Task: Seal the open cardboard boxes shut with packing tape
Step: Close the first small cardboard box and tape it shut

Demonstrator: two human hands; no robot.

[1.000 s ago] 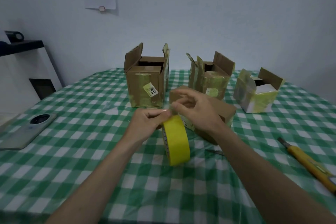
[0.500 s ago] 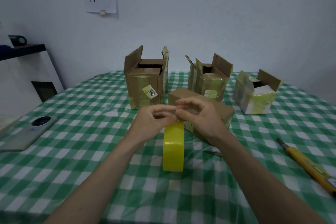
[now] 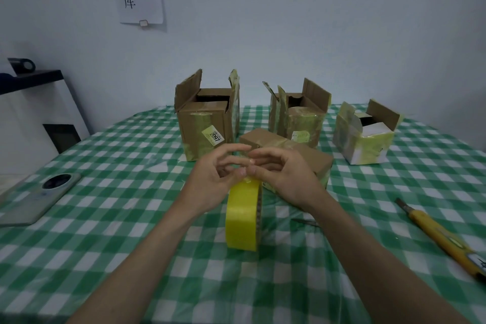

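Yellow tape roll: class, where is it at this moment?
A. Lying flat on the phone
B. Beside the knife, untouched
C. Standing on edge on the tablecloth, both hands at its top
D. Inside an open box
C: the tape roll stands on edge on the tablecloth, with the left hand and right hand at its top.

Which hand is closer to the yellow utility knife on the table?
Right. The right hand is at the tape roll, well left of the utility knife; the left hand is farther left still.

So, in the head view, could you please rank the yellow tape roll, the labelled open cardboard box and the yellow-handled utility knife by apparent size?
1. Labelled open cardboard box
2. Yellow tape roll, though it sits nearer the camera
3. Yellow-handled utility knife, long but slim
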